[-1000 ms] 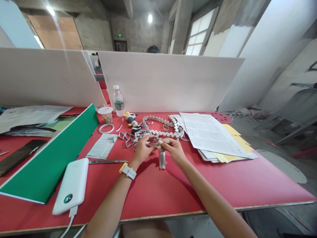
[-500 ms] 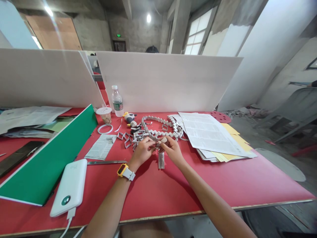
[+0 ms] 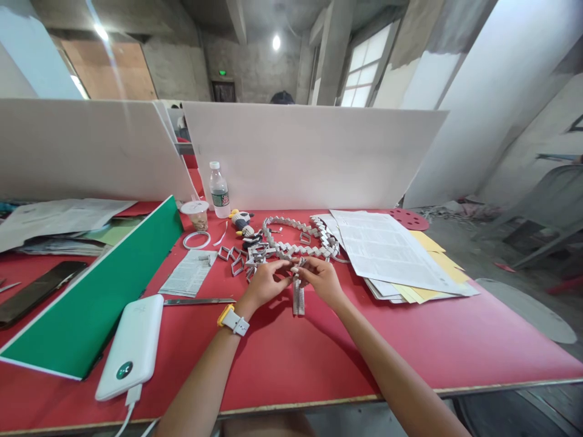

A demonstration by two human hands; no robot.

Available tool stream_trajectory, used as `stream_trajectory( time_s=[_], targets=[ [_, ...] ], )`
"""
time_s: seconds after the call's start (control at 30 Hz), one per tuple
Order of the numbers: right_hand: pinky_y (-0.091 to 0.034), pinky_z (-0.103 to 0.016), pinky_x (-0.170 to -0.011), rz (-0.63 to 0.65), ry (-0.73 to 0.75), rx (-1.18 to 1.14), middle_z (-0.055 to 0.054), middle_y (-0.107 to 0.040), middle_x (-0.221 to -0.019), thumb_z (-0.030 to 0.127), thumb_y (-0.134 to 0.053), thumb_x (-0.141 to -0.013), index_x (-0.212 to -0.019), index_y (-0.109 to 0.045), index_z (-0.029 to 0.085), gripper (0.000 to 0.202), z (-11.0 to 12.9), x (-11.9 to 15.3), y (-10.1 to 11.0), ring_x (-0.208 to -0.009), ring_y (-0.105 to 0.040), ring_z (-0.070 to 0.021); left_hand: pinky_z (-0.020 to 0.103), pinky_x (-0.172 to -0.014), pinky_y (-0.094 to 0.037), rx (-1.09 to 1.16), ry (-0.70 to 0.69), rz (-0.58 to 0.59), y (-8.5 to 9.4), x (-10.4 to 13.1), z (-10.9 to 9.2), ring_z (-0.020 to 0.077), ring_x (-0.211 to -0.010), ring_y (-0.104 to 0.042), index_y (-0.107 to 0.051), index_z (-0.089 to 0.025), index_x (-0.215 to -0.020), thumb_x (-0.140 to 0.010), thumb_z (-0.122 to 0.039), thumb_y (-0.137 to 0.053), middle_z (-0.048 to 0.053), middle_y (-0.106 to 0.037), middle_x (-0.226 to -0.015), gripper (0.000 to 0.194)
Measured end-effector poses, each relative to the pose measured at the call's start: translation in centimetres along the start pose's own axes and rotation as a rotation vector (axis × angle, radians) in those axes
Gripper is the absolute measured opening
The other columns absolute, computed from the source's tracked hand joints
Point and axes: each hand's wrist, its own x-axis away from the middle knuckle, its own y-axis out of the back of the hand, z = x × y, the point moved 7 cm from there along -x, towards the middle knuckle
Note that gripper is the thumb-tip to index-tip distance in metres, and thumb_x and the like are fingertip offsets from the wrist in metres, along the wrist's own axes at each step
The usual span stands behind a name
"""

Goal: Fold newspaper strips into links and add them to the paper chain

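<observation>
tabletop (image 3: 273,358) in red runs in from the near edge, with a white power bank (image 3: 131,349) lying at the left, its cable plugged in. a little farther in, a pale strip (image 3: 298,300) points toward the person, centred below the hands; its far end goes out of sight under the fingers, so whether it joins what they hold cannot be told. just beyond, the left hand (image 3: 268,283) and right hand (image 3: 323,283) come together, both narrowed to a pinch on one small folded piece (image 3: 296,271), which sits between the fingertips, mostly covered by them. the step in hand looks like close fingertip work on that piece, perhaps fitting or pressing a fold; the next move seems to call for a steady left grip and a fine, light push from the right thumb. past the left fingers, near them, lie loose linked pieces (image 3: 237,267), and straight beyond both hands a zigzag folded chain (image 3: 298,247) curves in a loop. farther back are a lidded cup (image 3: 197,218), a bottle (image 3: 220,197) and an upright white panel (image 3: 314,158).
</observation>
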Motion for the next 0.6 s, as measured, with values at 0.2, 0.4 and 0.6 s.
stream_trajectory(
  time_s=[0.2,0.4,0.6],
  targets=[
    [-0.049,-0.029,-0.049,-0.007,-0.017,-0.066,0.001,-0.064,-0.056,0.043,-0.072,-0.064,-0.077,-0.069,0.020,0.027,0.3,0.1,-0.1,-0.047,-0.056,-0.0141,0.029,-0.069,-0.053,0.114,0.063,-0.025,0.1,-0.1,0.7,0.0182,-0.076,-0.065,-0.069,-0.017,-0.092,-0.075,-0.027,-0.063,0.007,-0.071,-0.085,0.021],
    [-0.050,-0.030,-0.054,-0.058,-0.021,-0.108,0.001,-0.063,-0.056,0.042,-0.073,-0.063,-0.074,-0.068,0.020,0.025,0.2,0.1,0.4,-0.049,-0.059,-0.0144,0.032,-0.071,-0.054,0.330,0.155,-0.100,0.8,-0.3,2.0,0.0176,-0.075,-0.065,-0.065,-0.015,-0.087,-0.074,-0.033,-0.064,0.006,-0.068,-0.081,0.022],
    [-0.047,-0.026,-0.056,0.015,-0.102,-0.179,0.001,-0.063,-0.060,0.039,-0.074,-0.063,-0.070,-0.066,0.018,0.023,-0.6,0.0,0.1,-0.054,-0.061,-0.0132,0.032,-0.074,-0.054,0.557,0.275,-0.234,1.6,-0.1,2.9,0.0187,-0.085,-0.065,-0.057,-0.015,-0.101,-0.071,-0.032,-0.066,0.008,-0.067,-0.096,0.036]
  ],
)
